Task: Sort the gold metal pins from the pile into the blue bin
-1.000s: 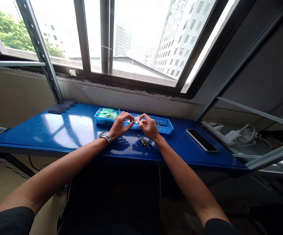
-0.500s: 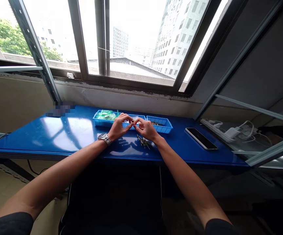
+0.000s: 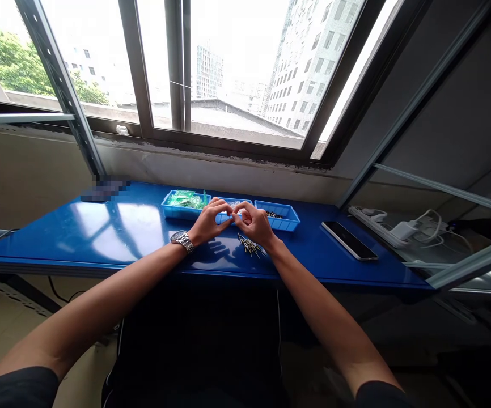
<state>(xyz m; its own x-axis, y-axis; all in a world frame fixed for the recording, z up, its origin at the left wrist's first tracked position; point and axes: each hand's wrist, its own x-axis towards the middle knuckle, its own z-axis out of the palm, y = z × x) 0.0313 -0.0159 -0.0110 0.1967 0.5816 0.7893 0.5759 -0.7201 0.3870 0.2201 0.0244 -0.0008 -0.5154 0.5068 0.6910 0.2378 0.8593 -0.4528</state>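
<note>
My left hand (image 3: 210, 221) and my right hand (image 3: 253, 224) meet fingertip to fingertip above the blue table, both closed in a pinch. Whatever is between the fingertips is too small to make out. Below my right hand lies a loose pile of thin dark and brass-coloured pieces (image 3: 249, 246). Behind my hands stand three blue bins: the left bin (image 3: 181, 213) holds green packets (image 3: 185, 199), the middle bin (image 3: 245, 202) is partly covered by my hands and shows clear plastic, and the right bin (image 3: 287, 224) contains small dark pieces (image 3: 274, 215).
A phone (image 3: 350, 241) lies on the table (image 3: 143, 192) at the right. Beyond it, a power strip and white charger (image 3: 403, 229) sit beside a metal frame. A blurred dark item (image 3: 105, 189) is at the back left. A wall and window are behind the table.
Both hands stay nearly in place. Their fingers have shifted slightly, with my right fingers more arched and the fingertips still together.
</note>
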